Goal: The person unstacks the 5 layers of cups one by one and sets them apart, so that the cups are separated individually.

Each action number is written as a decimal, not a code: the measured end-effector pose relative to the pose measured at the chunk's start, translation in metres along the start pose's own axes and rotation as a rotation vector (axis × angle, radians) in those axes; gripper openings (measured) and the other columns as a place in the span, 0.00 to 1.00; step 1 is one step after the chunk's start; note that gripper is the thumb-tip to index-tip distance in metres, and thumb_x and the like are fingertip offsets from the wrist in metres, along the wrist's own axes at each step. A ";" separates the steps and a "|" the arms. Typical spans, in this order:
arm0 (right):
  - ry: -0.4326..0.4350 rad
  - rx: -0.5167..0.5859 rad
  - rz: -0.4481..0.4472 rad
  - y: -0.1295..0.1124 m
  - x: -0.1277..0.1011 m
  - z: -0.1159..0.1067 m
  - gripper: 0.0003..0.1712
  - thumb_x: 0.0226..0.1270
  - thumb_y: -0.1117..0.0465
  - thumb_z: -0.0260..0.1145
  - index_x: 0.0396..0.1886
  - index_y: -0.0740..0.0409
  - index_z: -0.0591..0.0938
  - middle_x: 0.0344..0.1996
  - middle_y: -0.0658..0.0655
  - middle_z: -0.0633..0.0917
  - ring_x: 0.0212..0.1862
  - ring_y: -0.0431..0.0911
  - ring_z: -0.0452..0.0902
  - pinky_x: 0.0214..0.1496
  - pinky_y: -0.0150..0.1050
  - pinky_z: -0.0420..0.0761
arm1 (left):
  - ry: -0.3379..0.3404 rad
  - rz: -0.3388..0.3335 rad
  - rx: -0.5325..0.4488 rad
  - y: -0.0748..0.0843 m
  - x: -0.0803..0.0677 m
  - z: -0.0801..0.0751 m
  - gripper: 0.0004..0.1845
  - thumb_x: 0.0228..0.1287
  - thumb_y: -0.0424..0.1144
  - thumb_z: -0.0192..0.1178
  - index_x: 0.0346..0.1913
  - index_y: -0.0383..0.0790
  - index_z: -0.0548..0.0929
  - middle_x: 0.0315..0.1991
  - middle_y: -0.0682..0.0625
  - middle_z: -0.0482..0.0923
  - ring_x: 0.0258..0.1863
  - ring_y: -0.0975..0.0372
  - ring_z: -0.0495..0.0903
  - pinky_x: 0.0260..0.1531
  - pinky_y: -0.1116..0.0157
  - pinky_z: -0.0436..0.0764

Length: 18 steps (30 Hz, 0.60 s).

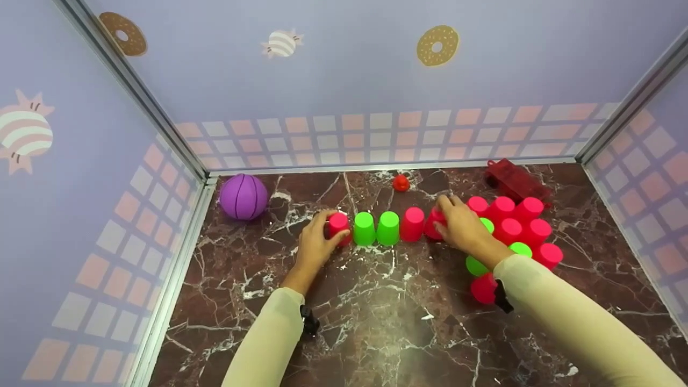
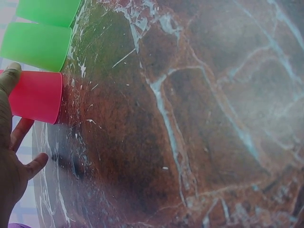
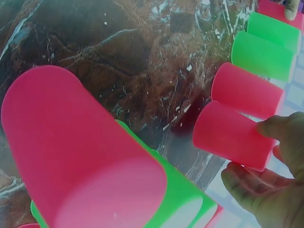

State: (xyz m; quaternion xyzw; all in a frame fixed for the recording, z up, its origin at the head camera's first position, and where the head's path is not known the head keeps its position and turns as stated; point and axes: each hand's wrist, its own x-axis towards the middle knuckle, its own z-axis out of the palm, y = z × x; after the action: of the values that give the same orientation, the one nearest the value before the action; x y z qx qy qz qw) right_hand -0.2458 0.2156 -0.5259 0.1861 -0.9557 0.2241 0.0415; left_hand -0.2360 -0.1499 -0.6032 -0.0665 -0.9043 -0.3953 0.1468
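The left hand (image 1: 314, 244) grips the leftmost pink cup (image 1: 339, 227), fingers curled round its far side and thumb on its near side. The right hand (image 1: 461, 226) grips the rightmost pink cup (image 1: 433, 222) of the same row, fingers over its top and thumb against its side.

Both cups stand inverted on the marble surface (image 1: 376, 312), closed base up and rim down, so each long axis is vertical. In the right wrist view the rightmost cup appears tipped slightly off the surface; the head view does not confirm this.

Between the held cups stand two green cups (image 1: 376, 228) and one further pink cup (image 1: 413, 223), also inverted. The five form a straight row running left to right, neighbours touching or just beside one another.

Right of the row, a cluster of inverted pink and green cups (image 1: 516, 231) lies just beside the right hand and partly under its forearm. A red toy vehicle (image 1: 516, 180) sits beyond the cluster near the far right corner.

A small red object (image 1: 400, 183) stands near the far wall, behind the row. A purple ball (image 1: 243, 196) rests in the far left corner, apart from the left hand.

Open surface lies near of the row, between the two forearms. Walls bound the surface on the left, far and right edges.
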 end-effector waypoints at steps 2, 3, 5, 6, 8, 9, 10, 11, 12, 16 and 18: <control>0.020 0.003 -0.016 0.002 0.000 -0.003 0.19 0.68 0.68 0.75 0.54 0.64 0.77 0.47 0.69 0.82 0.45 0.66 0.83 0.48 0.64 0.87 | 0.005 0.003 0.002 0.000 0.000 0.000 0.32 0.62 0.49 0.83 0.65 0.43 0.84 0.60 0.39 0.90 0.59 0.43 0.90 0.62 0.44 0.88; 0.029 0.004 -0.022 0.003 -0.001 -0.004 0.19 0.68 0.67 0.75 0.54 0.64 0.77 0.47 0.69 0.82 0.44 0.65 0.83 0.47 0.63 0.87 | 0.005 0.002 0.004 0.000 0.000 0.000 0.32 0.62 0.49 0.83 0.65 0.43 0.84 0.59 0.39 0.90 0.59 0.43 0.90 0.62 0.44 0.88; 0.042 0.005 -0.028 0.004 -0.002 -0.007 0.19 0.70 0.66 0.75 0.55 0.63 0.79 0.47 0.68 0.82 0.43 0.63 0.82 0.46 0.61 0.87 | 0.008 0.004 0.010 0.000 0.000 0.000 0.32 0.62 0.49 0.83 0.65 0.43 0.84 0.59 0.39 0.90 0.59 0.43 0.90 0.61 0.43 0.88; 0.048 0.006 -0.031 0.005 -0.003 -0.008 0.18 0.70 0.64 0.75 0.56 0.62 0.79 0.48 0.67 0.82 0.43 0.62 0.82 0.45 0.60 0.87 | 0.008 0.002 0.014 0.000 0.000 0.001 0.32 0.62 0.49 0.83 0.65 0.44 0.84 0.59 0.39 0.90 0.58 0.42 0.90 0.61 0.43 0.88; 0.064 0.002 -0.036 0.006 -0.005 -0.009 0.18 0.72 0.62 0.75 0.57 0.60 0.81 0.49 0.66 0.82 0.43 0.61 0.82 0.45 0.59 0.87 | 0.005 -0.001 0.016 0.000 0.000 0.001 0.32 0.62 0.49 0.82 0.65 0.44 0.84 0.60 0.39 0.90 0.59 0.42 0.90 0.62 0.42 0.88; 0.075 -0.003 -0.042 0.006 -0.006 -0.010 0.19 0.72 0.62 0.75 0.58 0.60 0.81 0.50 0.66 0.83 0.43 0.61 0.83 0.45 0.59 0.88 | 0.006 0.000 0.016 0.000 0.000 0.001 0.32 0.62 0.49 0.82 0.65 0.44 0.84 0.60 0.39 0.90 0.59 0.42 0.90 0.62 0.42 0.88; 0.087 -0.004 -0.047 0.007 -0.007 -0.011 0.19 0.73 0.61 0.75 0.59 0.59 0.82 0.51 0.66 0.83 0.44 0.62 0.83 0.45 0.59 0.88 | 0.006 0.000 0.015 0.000 0.000 0.001 0.32 0.62 0.49 0.83 0.65 0.44 0.84 0.60 0.39 0.90 0.59 0.42 0.90 0.62 0.42 0.87; 0.097 -0.004 -0.050 0.008 -0.009 -0.012 0.19 0.73 0.61 0.75 0.59 0.59 0.83 0.52 0.66 0.83 0.44 0.62 0.83 0.45 0.59 0.88 | 0.007 0.001 0.012 0.000 0.000 0.001 0.32 0.62 0.49 0.83 0.65 0.43 0.84 0.60 0.39 0.90 0.59 0.42 0.90 0.62 0.42 0.87; 0.108 -0.004 -0.050 0.008 -0.010 -0.013 0.19 0.74 0.61 0.75 0.60 0.58 0.83 0.53 0.66 0.83 0.44 0.63 0.83 0.45 0.60 0.87 | 0.008 0.004 0.009 0.000 0.000 0.001 0.32 0.62 0.49 0.83 0.65 0.43 0.84 0.60 0.39 0.90 0.59 0.42 0.90 0.62 0.42 0.87; 0.162 0.018 -0.046 0.010 -0.015 -0.018 0.18 0.75 0.60 0.74 0.61 0.56 0.84 0.56 0.65 0.84 0.42 0.62 0.83 0.44 0.59 0.86 | 0.018 0.018 -0.001 0.001 0.000 0.000 0.31 0.62 0.49 0.83 0.65 0.43 0.84 0.60 0.38 0.90 0.59 0.41 0.90 0.61 0.42 0.88; 0.197 0.031 -0.055 0.012 -0.017 -0.021 0.18 0.74 0.61 0.75 0.61 0.55 0.85 0.56 0.64 0.85 0.40 0.61 0.83 0.43 0.59 0.85 | 0.016 0.020 -0.004 0.001 0.000 0.000 0.31 0.62 0.48 0.83 0.65 0.42 0.84 0.60 0.38 0.90 0.59 0.42 0.90 0.62 0.42 0.88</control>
State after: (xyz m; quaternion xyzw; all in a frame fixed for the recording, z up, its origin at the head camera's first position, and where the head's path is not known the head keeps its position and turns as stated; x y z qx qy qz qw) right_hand -0.2341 0.2405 -0.5148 0.1899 -0.9379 0.2548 0.1388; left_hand -0.2362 -0.1489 -0.6020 -0.0726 -0.9016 -0.3962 0.1576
